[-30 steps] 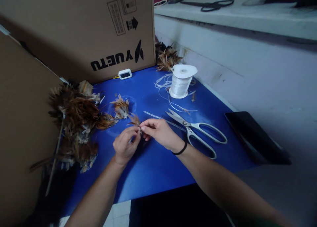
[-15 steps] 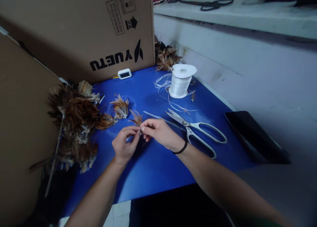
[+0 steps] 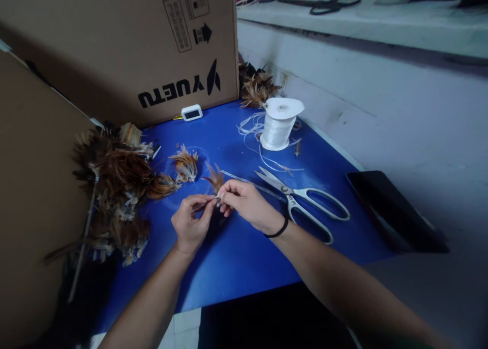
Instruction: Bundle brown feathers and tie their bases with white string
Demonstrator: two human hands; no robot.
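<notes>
Brown feathers (image 3: 214, 177) in a small tuft stand upright from the fingertips of my right hand (image 3: 240, 200), which is closed on their pale base. Fingertip to fingertip with it, my left hand (image 3: 192, 222) pinches a thin dark piece that looks like a feather (image 3: 200, 207); its far end is hidden by the fingers. Just beyond the hands lies a loose fan-shaped bunch of feathers (image 3: 185, 165). To the right of my right hand, scissors (image 3: 293, 191) with silver handles lie with blades slightly apart, over a strip of clear ribbon (image 3: 244, 179).
A large feather pile (image 3: 114, 176) covers the left of the blue table (image 3: 236, 267). A white spool (image 3: 280, 128) of ribbon stands at the back, near more feathers (image 3: 259, 89). Cardboard (image 3: 114, 44) walls the far side. A small white timer (image 3: 191, 113) and a black tablet (image 3: 392, 209) lie at the edges.
The tuft in my right hand has tilted more upright and shifted slightly right. A dark thin piece now shows between my left thumb and fingers.
</notes>
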